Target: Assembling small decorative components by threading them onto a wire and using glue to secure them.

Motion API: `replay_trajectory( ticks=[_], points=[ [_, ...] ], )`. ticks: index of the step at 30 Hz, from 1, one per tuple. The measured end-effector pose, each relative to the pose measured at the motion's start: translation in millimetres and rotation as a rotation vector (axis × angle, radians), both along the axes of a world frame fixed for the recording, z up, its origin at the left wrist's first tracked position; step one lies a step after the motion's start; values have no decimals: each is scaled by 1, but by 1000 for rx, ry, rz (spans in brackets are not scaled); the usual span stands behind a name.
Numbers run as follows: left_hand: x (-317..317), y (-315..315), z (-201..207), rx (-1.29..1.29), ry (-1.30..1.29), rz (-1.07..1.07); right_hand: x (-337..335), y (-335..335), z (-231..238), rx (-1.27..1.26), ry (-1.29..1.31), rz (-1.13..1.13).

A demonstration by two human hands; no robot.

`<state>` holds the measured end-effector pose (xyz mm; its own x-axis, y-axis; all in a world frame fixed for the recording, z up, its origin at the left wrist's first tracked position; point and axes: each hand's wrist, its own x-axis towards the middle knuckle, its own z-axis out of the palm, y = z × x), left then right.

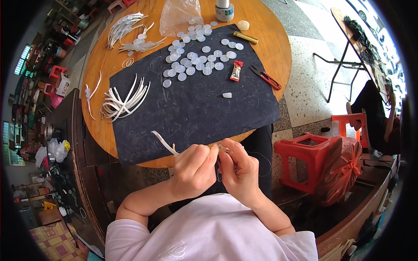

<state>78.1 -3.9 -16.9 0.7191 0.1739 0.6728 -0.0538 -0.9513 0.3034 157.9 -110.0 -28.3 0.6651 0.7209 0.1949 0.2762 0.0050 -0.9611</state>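
Close to my body, just off the near edge of the table, my two hands meet. My left hand is closed on a white strip, whose free end sticks out to the upper left. My right hand pinches at a small pale piece by the left fingertips; the fingers hide most of it. A thin dark thread loops out beside the right hand. A pile of similar white strips lies on the dark mat. Several translucent round discs are scattered over the mat's far part.
Strips with discs lie at the table's far left. Red-handled snippers, a red wrapped packet, a white block, a brass-coloured tube and a clear bag are also there. Red stools stand right.
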Motion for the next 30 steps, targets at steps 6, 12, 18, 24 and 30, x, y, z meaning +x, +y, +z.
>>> replay_trajectory(
  ticks=[6,12,18,24,30],
  points=[
    [-4,0,-4,-34,-21,-6,0,3,2,28,11,2],
    [-5,-1,-5,-104,-43,21,2,6,8,-8,-45,2],
    [-4,0,-10,-125,-24,41,0,12,7,-67,-90,-17],
    [-8,15,-7,-440,51,79,22,-18,30,-230,-320,-88],
    [-19,19,8,-831,78,-130,50,-35,40,-10,-342,-393]
  ],
)
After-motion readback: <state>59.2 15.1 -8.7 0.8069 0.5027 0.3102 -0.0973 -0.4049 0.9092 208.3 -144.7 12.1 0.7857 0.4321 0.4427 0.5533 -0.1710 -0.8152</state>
